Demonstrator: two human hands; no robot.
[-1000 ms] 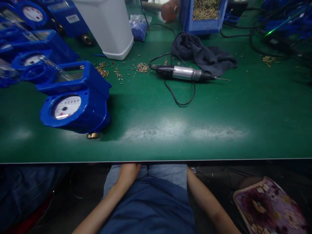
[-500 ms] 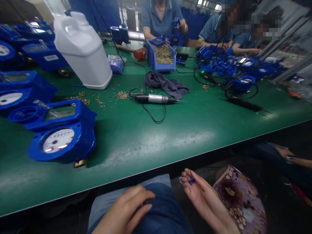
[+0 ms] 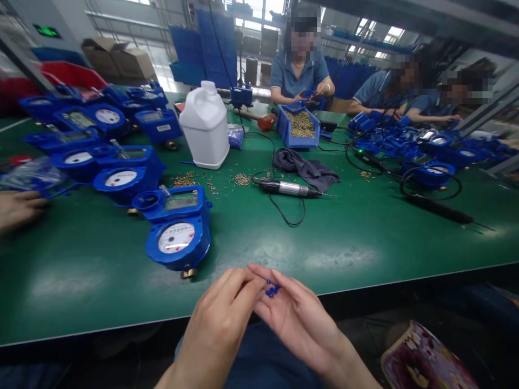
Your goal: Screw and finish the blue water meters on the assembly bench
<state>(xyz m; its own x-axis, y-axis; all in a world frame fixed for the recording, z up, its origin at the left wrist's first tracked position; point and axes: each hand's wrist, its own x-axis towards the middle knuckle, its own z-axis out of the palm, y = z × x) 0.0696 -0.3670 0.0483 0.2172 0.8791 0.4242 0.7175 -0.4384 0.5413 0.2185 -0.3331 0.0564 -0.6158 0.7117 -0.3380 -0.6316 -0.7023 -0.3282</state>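
Note:
Palm up at the table's front edge, my right hand [image 3: 298, 319] cups several small blue pieces [image 3: 271, 290]. My left hand [image 3: 227, 302] lies over its fingers, with its own fingertips bent together at the pieces; whatever is between them is hidden. Just beyond my hands, to the left, a blue meter [image 3: 177, 237] with a white dial and a brass fitting rests on the green table [image 3: 259, 243]. An electric screwdriver [image 3: 287, 188] lies farther back.
More blue meters [image 3: 121, 175] stand at the left, near another person's hand [image 3: 20, 210]. A white jug [image 3: 206, 129], loose screws [image 3: 242, 179], a dark cloth [image 3: 306, 167] and a blue screw bin [image 3: 299, 129] are behind. People work across the table.
My hands have come together and risen to the table edge; they were apart over my lap. The view has shifted, bringing another person's hand into sight at the left.

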